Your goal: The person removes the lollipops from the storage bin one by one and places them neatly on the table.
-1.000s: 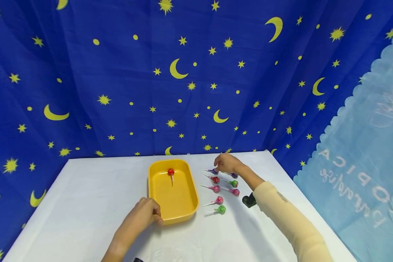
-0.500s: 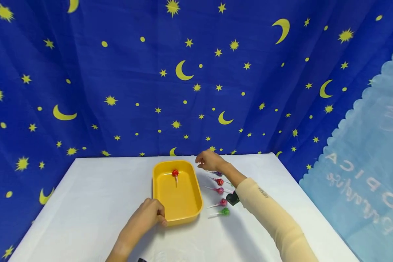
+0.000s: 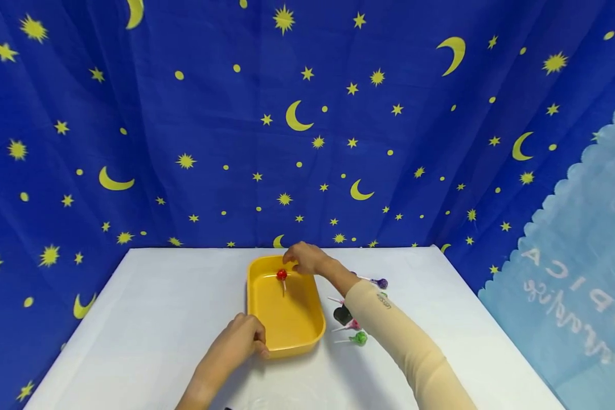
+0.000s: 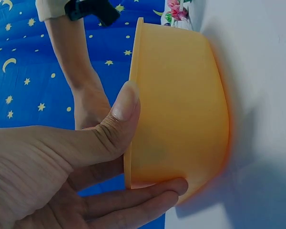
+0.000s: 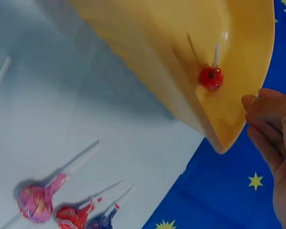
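A yellow plastic tray (image 3: 287, 327) sits on the white table, with one red lollipop (image 5: 211, 78) lying inside near its far end. My left hand (image 3: 238, 339) grips the tray's near left corner; in the left wrist view the thumb (image 4: 126, 102) lies at the rim and the fingers reach along the outer wall. My right hand (image 3: 307, 259) hovers at the far right corner, fingers loosely bent and fingertips right at the rim in the right wrist view, with nothing visible between them.
Right of the tray lie several wrapped lollipops, among them a green one (image 3: 359, 338), a purple one (image 3: 381, 283) and a pink one (image 5: 35, 203). My right sleeve (image 3: 400, 336) and a black wrist device (image 3: 342, 315) cover some of them. A blue curtain (image 3: 210, 142) hangs behind.
My right hand has moved left from above the purple lollipops to the tray's far right corner. The left hand keeps its grip on the tray. The view has shifted slightly.
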The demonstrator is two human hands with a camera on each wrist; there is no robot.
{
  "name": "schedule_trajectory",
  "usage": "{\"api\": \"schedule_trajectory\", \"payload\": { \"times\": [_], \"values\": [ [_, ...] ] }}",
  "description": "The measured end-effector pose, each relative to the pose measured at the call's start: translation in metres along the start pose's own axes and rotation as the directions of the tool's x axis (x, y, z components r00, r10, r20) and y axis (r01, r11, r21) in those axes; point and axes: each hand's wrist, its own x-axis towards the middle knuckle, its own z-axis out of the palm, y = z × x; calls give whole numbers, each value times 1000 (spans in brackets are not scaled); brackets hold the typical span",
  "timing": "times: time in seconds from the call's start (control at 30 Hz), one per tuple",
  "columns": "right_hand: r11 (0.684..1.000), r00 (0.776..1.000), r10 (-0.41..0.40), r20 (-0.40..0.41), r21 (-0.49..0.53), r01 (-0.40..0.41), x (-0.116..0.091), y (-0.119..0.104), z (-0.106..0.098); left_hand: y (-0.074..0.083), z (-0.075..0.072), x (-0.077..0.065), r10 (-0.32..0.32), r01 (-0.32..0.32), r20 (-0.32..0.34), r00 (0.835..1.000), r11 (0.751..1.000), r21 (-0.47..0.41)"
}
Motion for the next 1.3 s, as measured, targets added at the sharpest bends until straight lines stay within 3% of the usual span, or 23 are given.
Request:
{"api": "schedule_trajectory", "payload": {
  "times": [0.33, 0.83, 1.07, 1.13, 1.23, 1.3],
  "values": [
    [993, 995, 93, 43, 63, -96, 13, -5, 16, -1, 2, -1, -5, 6, 21, 1000, 1000, -14],
    [995, 990, -8, 142, -96, 22, 27, -12, 26, -1, 0, 0, 2, -1, -16, 1000, 1000, 7],
    [991, 975, 126, 183, 22, -132, 23, -11, 31, 1, 0, 0, -4, 4, -20, 1000, 1000, 2],
    [993, 972, 114, 205, -17, -113, 23, -10, 33, 1, 1, -1, -2, 2, -19, 1000, 1000, -1],
    [991, 975, 49, 216, -131, -21, 24, -9, 34, 1, 0, -2, 1, -1, -14, 1000, 1000, -6],
    [990, 975, 25, 220, -144, 7, 25, -8, 33, 0, -1, -2, 1, -1, -11, 1000, 1000, -9]
  ]
}}
